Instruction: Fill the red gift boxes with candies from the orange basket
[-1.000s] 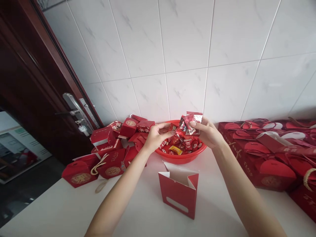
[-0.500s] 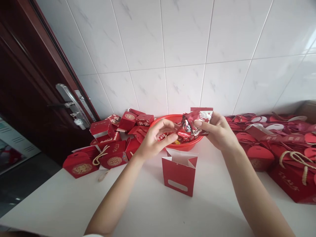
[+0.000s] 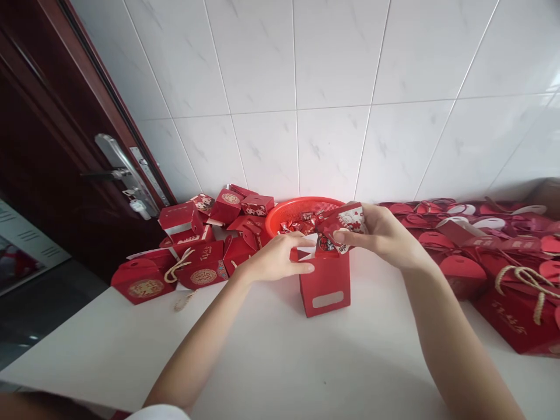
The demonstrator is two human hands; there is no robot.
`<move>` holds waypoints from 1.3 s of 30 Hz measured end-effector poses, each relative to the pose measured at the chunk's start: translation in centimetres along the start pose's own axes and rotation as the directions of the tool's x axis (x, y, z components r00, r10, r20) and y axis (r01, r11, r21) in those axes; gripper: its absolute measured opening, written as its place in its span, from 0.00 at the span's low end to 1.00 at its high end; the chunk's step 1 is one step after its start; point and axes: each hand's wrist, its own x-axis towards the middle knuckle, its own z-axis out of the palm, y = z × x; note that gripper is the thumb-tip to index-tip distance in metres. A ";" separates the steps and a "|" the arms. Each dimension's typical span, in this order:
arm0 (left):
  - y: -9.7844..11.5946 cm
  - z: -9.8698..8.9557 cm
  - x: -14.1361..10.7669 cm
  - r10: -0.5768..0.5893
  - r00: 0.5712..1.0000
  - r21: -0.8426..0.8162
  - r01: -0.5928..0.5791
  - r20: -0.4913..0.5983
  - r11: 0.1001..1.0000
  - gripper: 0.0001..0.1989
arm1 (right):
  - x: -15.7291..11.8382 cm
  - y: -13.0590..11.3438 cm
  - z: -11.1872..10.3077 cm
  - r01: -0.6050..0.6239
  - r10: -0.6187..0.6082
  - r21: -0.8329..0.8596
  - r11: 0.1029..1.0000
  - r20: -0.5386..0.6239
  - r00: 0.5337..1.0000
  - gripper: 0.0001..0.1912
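Observation:
A red paper gift box (image 3: 326, 286) stands upright on the white table with its top open and a pale label-shaped patch on its front. My left hand (image 3: 277, 256) grips the box's upper left edge, thumb in front and fingers over the rim. Pinched in my right hand (image 3: 385, 233) are several shiny red-and-white candy packets (image 3: 343, 224), held at the box's mouth, their lower ends overlapping the opening. Behind the box, a red plastic basket (image 3: 275, 214) contains small wrapped candies (image 3: 301, 223), partly hidden by my hands and the packets.
Several red gift boxes (image 3: 203, 271), some with rope handles, are piled at the left. Rows of more red boxes (image 3: 503, 303) fill the right side. A tiled wall (image 3: 262, 146) rises behind the table (image 3: 262, 361); a dark door (image 3: 65, 116) is at left.
My left hand has come down from beside the candy packets onto the box. The packets in my right hand have been lowered to its opening. The box has turned and shifted slightly away.

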 end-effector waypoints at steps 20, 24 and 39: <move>-0.9 0.5 0.9 -0.033 0.999 -0.141 0.030 -0.021 0.990 0.18 | 1.5 3.2 -0.1 -0.098 0.112 -0.183 0.978 0.067 0.991 0.11; -1.1 0.7 0.9 -0.061 0.998 -0.170 0.054 -0.031 0.984 0.23 | 1.6 3.2 0.0 -0.077 0.096 -0.233 0.969 0.072 0.993 0.16; -1.6 0.6 1.1 -0.005 1.000 -0.267 0.010 0.017 0.964 0.26 | 1.5 2.2 -0.7 0.099 -0.058 -0.426 0.899 0.109 0.992 0.15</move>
